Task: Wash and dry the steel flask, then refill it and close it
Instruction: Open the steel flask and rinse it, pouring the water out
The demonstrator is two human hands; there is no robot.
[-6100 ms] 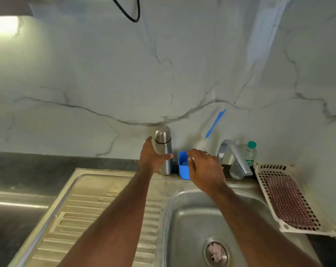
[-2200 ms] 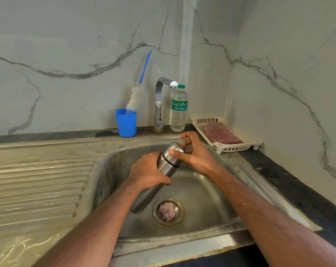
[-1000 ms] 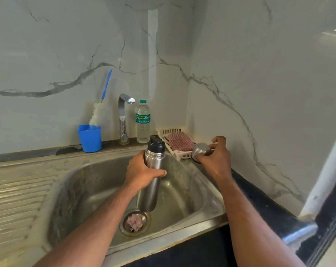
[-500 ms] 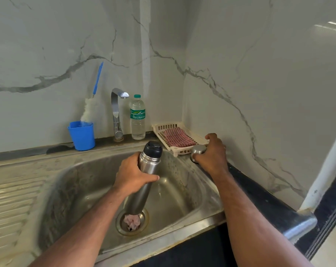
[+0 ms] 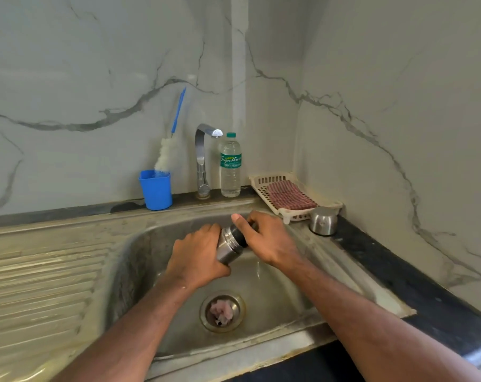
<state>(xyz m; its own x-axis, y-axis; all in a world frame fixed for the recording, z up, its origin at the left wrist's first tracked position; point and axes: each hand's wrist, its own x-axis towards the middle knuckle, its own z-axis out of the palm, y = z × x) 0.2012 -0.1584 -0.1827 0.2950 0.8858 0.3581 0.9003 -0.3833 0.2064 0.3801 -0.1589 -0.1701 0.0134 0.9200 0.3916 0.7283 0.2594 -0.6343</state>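
Steel flask [image 5: 229, 248] tilts over the sink [image 5: 140, 244] basin, left hand [image 5: 196, 257] fingers clenched round its body, right hand [image 5: 264, 241] fingers gripping its black stopper [image 5: 240, 235]. Steel cap [image 5: 323, 220] stands at two o'clock on the bench [image 5: 416, 288] edge, touching the rack [image 5: 264, 179].

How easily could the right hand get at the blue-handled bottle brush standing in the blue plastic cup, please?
Probably not straight away: the right hand grips the black stopper of the steel flask. Once freed, the way to the brush in the cup looks open, left of the tap.
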